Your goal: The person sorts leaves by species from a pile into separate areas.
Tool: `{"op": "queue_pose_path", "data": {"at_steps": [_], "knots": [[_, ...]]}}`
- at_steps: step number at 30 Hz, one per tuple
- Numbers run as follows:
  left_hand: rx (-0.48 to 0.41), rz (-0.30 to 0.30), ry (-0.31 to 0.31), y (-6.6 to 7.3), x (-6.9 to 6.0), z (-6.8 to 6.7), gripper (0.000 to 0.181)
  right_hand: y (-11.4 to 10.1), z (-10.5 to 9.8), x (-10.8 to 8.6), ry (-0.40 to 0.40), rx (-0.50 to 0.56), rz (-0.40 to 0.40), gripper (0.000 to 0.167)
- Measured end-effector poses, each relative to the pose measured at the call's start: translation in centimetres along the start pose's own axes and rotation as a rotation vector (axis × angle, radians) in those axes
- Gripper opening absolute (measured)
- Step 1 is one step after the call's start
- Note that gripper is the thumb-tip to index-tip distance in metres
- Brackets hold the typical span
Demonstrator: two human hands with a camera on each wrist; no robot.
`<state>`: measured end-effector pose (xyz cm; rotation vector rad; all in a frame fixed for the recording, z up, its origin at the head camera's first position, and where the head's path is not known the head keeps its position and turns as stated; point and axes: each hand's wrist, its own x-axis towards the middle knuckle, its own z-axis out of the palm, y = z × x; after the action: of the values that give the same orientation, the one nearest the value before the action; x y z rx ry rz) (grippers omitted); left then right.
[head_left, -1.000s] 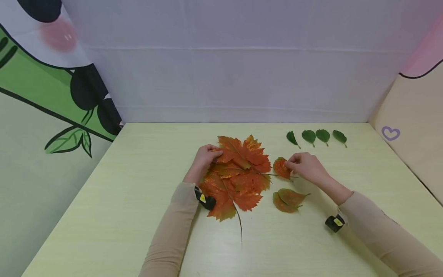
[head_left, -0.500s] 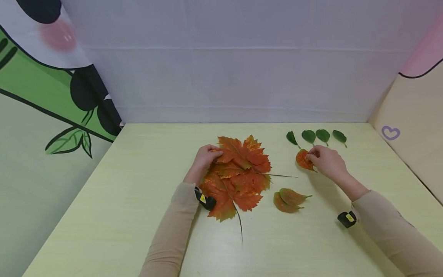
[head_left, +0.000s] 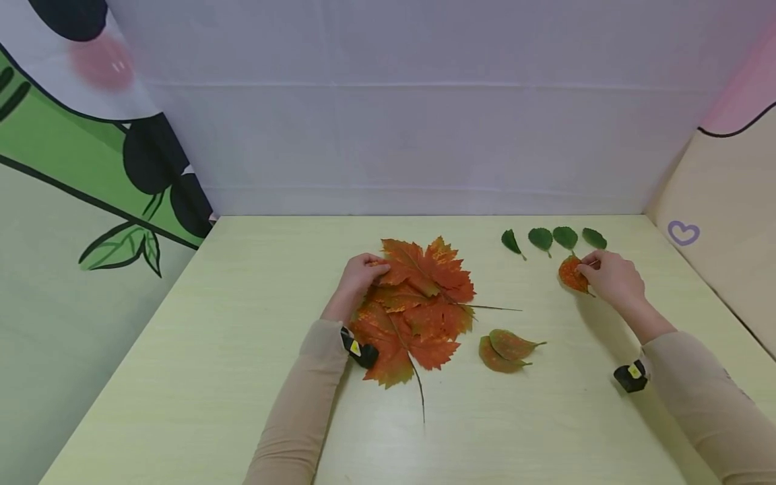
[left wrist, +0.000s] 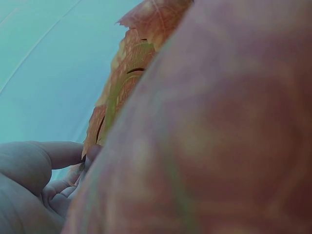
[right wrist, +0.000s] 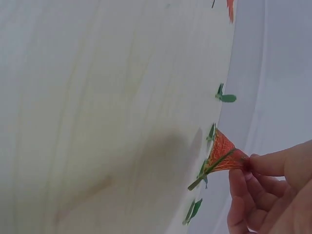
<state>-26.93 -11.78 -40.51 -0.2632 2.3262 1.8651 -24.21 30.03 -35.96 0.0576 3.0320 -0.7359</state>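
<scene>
At the middle of the table, my left hand pinches the left edge of a bunch of large orange-red maple leaves. In the left wrist view a blurred leaf covers much of the picture, and the thumb and fingers meet at a leaf's edge. My right hand pinches a small rounded orange leaf between thumb and forefinger, over the right part of the table. The right wrist view shows this leaf's stem pointing down and away from the fingers.
Several small green leaves form a row near the table's back edge, among them one green leaf left of the right hand. Two overlapping green-orange leaves lie right of the maple leaves. A pale cloth wall stands behind the table.
My right hand has carried the small orange leaf rightward and slightly back, from beside the maple leaves to just in front of the green row. The left hand has stayed put.
</scene>
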Motion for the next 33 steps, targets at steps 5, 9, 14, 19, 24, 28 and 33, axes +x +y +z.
{"op": "queue_pose_path", "data": {"at_steps": [5,9,14,19,24,28,33], "knots": [[0.001,0.005,0.001,0.0,0.0,0.1,0.02,2.0,-0.6,0.4,0.014,-0.007,0.057,0.038],[0.001,0.0,0.007,0.0,0.0,0.1,0.02,3.2,-1.1,0.5,0.022,-0.011,0.094,0.041],[0.0,-0.008,0.006,0.1,0.0,0.1,0.02,4.6,-1.6,0.7,0.019,-0.018,0.14,0.043],[0.004,-0.005,0.006,0.1,-0.1,0.1,0.021,5.5,-1.9,0.8,0.016,-0.02,0.177,0.045],[0.0,-0.008,0.006,0.0,-0.2,0.0,0.021,6.4,-2.1,1.0,0.01,-0.019,0.212,0.047],[0.0,-0.015,0.006,0.1,-0.2,0.0,0.02,6.9,-2.1,1.1,-0.001,-0.01,0.234,0.051],[0.0,-0.03,0.011,0.3,-0.2,0.0,0.02,7.0,-2.1,1.0,-0.015,0.002,0.242,0.058]]}}
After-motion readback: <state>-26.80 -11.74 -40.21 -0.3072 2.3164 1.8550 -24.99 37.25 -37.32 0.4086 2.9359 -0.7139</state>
